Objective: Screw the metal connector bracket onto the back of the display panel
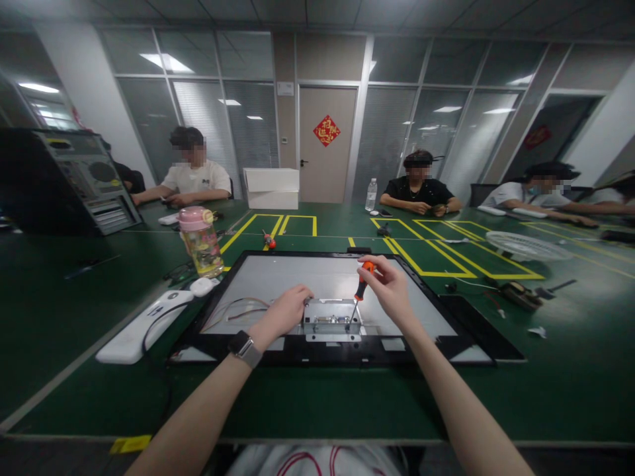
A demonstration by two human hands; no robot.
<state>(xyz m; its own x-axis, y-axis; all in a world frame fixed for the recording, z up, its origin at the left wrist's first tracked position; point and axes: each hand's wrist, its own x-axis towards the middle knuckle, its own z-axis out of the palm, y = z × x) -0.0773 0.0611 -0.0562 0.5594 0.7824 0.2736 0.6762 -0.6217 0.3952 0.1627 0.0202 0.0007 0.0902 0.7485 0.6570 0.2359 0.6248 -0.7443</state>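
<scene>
An orange and black screwdriver (362,284) is pinched by its handle in my right hand (390,291). Its shaft points down, slightly tilted, with the tip at the right part of a silver metal bracket (332,309). My left hand (285,312) is closed at the bracket's left side; its fingertips are partly hidden behind the edge. Beneath both hands lies a flat display panel (262,272) with a grey back and black frame. Thin wires (243,302) run over the panel to the left of the bracket.
A white power strip (143,327) and a pink-lidded bottle (202,244) stand left of the panel. On the right are a black flat piece (481,327) and a dark device (520,295). A computer case (74,178) is at far left. Several people sit across the green table (317,403).
</scene>
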